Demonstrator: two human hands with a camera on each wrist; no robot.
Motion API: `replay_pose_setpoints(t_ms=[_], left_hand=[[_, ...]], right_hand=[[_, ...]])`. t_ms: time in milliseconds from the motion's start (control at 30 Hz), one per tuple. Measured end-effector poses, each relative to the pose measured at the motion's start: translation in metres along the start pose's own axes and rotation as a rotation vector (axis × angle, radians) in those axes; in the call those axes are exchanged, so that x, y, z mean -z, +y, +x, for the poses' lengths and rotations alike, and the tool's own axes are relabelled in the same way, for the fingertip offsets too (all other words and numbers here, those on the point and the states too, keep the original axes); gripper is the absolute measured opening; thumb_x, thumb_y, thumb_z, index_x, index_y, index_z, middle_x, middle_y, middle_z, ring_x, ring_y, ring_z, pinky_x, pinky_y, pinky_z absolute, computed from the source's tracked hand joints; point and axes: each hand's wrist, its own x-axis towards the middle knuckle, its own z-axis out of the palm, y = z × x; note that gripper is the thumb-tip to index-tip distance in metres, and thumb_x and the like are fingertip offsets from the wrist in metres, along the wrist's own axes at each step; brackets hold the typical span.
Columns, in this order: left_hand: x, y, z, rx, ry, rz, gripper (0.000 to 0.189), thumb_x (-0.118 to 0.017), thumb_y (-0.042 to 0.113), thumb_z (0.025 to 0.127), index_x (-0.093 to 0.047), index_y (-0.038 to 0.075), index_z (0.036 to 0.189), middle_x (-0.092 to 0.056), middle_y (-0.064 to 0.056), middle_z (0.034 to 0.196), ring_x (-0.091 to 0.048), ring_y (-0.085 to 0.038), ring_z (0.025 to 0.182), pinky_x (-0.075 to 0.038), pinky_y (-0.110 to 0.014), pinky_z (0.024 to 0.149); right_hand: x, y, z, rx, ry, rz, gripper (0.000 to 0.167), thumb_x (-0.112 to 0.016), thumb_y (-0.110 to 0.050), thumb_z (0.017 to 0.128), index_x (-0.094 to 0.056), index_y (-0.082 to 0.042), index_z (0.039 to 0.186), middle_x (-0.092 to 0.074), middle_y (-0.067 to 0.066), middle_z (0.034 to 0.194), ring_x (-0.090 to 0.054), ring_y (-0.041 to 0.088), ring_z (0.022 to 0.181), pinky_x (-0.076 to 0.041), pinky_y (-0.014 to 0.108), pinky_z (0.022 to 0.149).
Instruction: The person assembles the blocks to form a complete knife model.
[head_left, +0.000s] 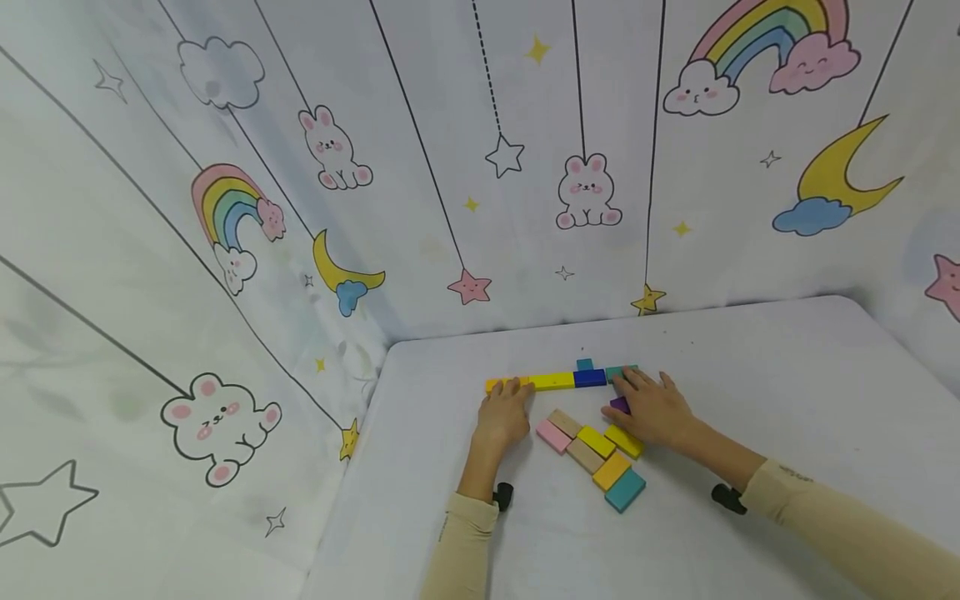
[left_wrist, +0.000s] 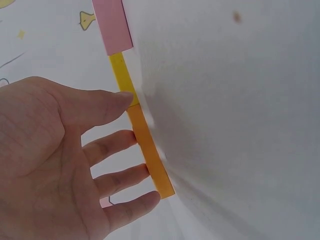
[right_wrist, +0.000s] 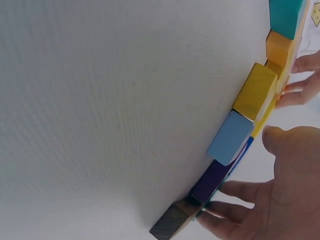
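My left hand (head_left: 504,417) rests at the left end of a row of flat blocks. In the left wrist view its fingertips touch an orange block (left_wrist: 150,150), and the thumb lies at the joint with a yellow block (left_wrist: 122,77). Further along the row are a longer yellow block (head_left: 552,382), a dark blue block (head_left: 589,378) and a teal block (head_left: 620,373). My right hand (head_left: 656,410) has its fingers spread over the teal block's right end. A purple block (head_left: 619,405) shows partly beneath this hand. Neither hand grips a block.
Nearer the body lies a cluster with a pink block (head_left: 553,436), wood-coloured blocks (head_left: 585,455), yellow blocks (head_left: 596,442), an orange block (head_left: 612,472) and a teal-blue block (head_left: 626,491). A small blue-teal block (head_left: 584,364) stands behind the row. The patterned cloth wall (head_left: 525,250) borders the white table (head_left: 787,392).
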Motion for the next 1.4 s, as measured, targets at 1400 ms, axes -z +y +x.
replay_pose_setpoints(t_ms=[1400], left_hand=[[-0.004, 0.002, 0.0, 0.006, 0.011, 0.001, 0.053, -0.06, 0.016, 0.103, -0.052, 0.024, 0.155, -0.044, -0.008, 0.162, -0.038, -0.039, 0.15, -0.04, -0.059, 0.116]], right_hand=[[0.005, 0.011, -0.029, 0.023, 0.089, 0.043, 0.067, -0.069, -0.046, 0.099, -0.059, 0.005, 0.141, -0.051, 0.031, 0.148, -0.05, 0.047, 0.136, -0.036, 0.071, 0.113]])
